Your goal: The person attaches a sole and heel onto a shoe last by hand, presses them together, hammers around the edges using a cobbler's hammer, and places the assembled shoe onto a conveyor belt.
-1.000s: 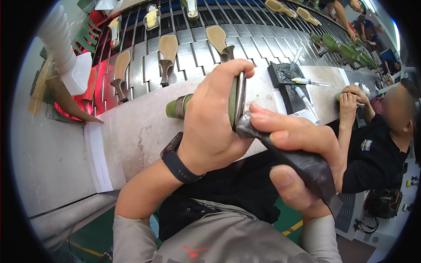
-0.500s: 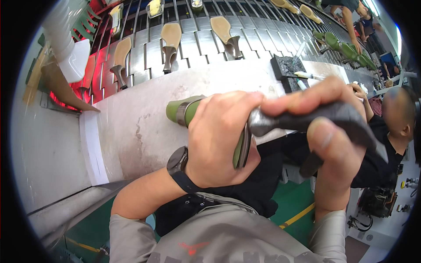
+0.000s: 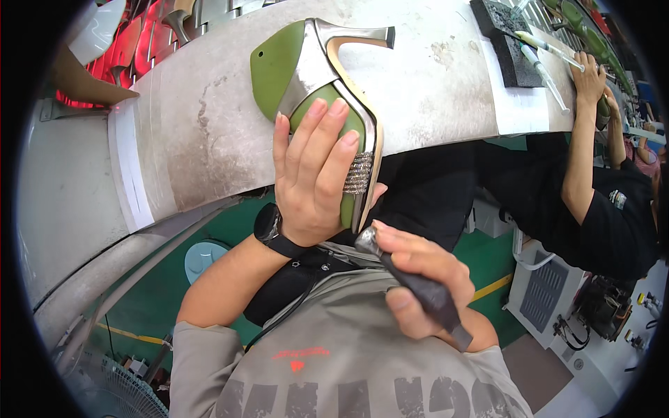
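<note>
Our left hand [image 3: 313,177] grips a green high-heeled shoe [image 3: 322,104] over the edge of the grey tabletop [image 3: 209,125], its silver heel pointing away. Our right hand [image 3: 418,279] is wrapped around a small hammer [image 3: 411,282], whose metal head sits just below the shoe's rhinestone strip.

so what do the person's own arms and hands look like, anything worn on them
Both forearms are bare, with short grey sleeves ending near the elbows. The left wrist carries a black smartwatch on a black band. The left hand and right hand wear no gloves or visible rings; fingernails are short and unpainted.
</note>
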Tool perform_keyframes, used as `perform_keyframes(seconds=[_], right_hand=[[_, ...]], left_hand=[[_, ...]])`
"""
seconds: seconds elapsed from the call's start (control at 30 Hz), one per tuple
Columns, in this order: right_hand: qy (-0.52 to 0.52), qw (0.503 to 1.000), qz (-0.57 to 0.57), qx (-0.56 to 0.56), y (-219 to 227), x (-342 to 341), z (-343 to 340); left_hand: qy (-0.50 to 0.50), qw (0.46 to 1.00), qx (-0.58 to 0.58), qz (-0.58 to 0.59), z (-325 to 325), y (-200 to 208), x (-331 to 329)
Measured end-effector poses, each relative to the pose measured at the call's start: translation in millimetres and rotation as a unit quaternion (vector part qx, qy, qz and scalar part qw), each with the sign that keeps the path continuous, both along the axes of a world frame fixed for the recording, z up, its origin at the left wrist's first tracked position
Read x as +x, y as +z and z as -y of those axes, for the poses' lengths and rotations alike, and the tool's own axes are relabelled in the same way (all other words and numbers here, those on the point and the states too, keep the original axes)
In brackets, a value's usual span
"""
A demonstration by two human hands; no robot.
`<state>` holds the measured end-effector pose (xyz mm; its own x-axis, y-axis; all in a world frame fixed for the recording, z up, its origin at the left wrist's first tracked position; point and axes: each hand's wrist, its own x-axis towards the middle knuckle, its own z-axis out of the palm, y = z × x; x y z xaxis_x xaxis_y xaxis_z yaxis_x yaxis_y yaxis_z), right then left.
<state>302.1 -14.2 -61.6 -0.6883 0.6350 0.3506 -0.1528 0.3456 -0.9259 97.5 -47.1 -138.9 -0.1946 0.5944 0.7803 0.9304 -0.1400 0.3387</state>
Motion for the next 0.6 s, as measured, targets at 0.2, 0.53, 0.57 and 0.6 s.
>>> perform_keyframes(seconds=[0.2,0.53,0.57,0.6], right_hand=[[0.0,0.997,0.026,0.067,12,-14,-12],[0.016,0.999,0.039,-0.024,26,-32,-60],[0.017,0.999,0.043,-0.024,30,-33,-66],[0.034,0.996,0.066,-0.046,34,-35,-74]], left_hand=[[-0.007,0.999,-0.044,-0.021,8,-4,1],[0.024,0.999,-0.021,0.042,6,-2,8],[0.025,0.998,-0.022,0.045,7,-3,9],[0.021,0.998,-0.025,0.047,7,-2,9]])
